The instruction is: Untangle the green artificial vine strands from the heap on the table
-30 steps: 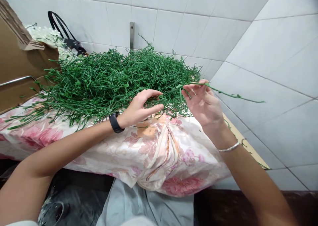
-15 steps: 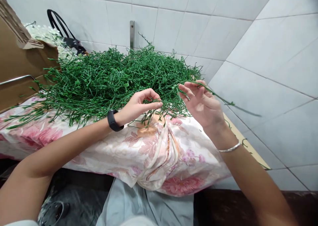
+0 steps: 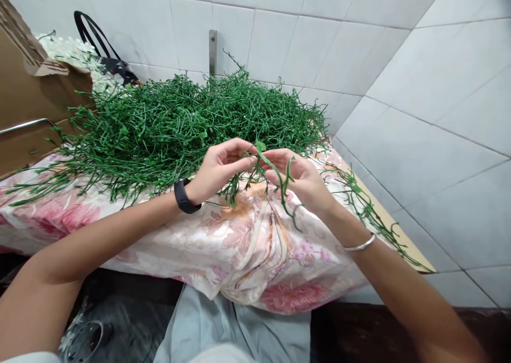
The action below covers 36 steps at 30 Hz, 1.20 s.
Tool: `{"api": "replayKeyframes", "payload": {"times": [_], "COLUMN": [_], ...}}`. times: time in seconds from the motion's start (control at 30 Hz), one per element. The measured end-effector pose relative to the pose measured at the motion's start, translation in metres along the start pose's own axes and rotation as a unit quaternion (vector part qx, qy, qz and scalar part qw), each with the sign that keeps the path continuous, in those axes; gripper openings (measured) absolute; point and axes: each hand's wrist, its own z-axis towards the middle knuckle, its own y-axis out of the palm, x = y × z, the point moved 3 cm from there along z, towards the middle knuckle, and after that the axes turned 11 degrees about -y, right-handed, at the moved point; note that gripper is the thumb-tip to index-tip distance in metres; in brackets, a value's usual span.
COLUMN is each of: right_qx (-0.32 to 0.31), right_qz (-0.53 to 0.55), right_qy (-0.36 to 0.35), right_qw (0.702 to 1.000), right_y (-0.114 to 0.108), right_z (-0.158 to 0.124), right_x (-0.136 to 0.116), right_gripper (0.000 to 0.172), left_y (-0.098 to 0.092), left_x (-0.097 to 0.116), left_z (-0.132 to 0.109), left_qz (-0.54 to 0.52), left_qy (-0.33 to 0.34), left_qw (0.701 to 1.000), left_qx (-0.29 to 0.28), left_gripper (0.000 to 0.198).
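Just in front of the pile of artificial green stems (image 3: 179, 123), my two hands meet at the fingertips. My left hand (image 3: 217, 171), with a black wristband, pinches thumb and fingers together at one end of a branched green plastic stem (image 3: 275, 170). My right hand (image 3: 305, 182), wearing a silver bangle, curls its fingers and thumb around the same stem close to that end. A small round leaf shows at the top of the stem, and its forked tips hang down across my right fingers. The exact contact of the fingertips is partly hidden.
Several loose stems (image 3: 359, 200) lie along the table's right edge. A floral cloth (image 3: 191, 235) covers the table. At the left stand a cardboard box (image 3: 35, 97), white artificial flowers (image 3: 75, 54) and a black bag (image 3: 120, 70). Tiled walls (image 3: 303, 38) enclose the back and right.
My right hand has come left and slightly down to my left hand. The stem that trailed to the right now hangs between both hands. Loose stems at the right edge are more exposed.
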Motion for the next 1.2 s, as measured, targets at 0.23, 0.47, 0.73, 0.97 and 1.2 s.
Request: {"api": "replayKeyframes", "payload": {"times": [0.23,0.47,0.73,0.97,1.2], "right_qx": [0.05,0.038,0.02,-0.015,0.074], "right_qz": [-0.114,-0.273,-0.381,0.03,0.196], "right_qy": [-0.042,-0.141,-0.242,0.032,0.109], "right_qw": [0.991,0.951,0.892,0.999,0.972], "right_y": [-0.003,-0.001,0.001,-0.006,-0.01], "right_z": [-0.002,-0.005,-0.007,-0.003,0.002], "right_x": [0.001,-0.008,-0.012,-0.012,-0.008], "right_gripper": [0.016,0.008,0.014,0.024,0.037], "left_y": [0.008,0.008,0.012,0.014,0.015], "left_x": [-0.004,-0.003,-0.002,0.005,0.002], "left_z": [-0.004,-0.005,-0.004,-0.007,-0.007], "left_qz": [0.037,0.059,0.136,0.219,0.203], "left_qy": [-0.021,-0.009,-0.018,-0.062,-0.052], "left_qw": [0.998,0.997,0.987,0.965,0.971], "left_qx": [-0.045,-0.054,-0.077,-0.128,-0.117], "left_gripper": [0.011,0.015,0.015,0.017,0.019]}}
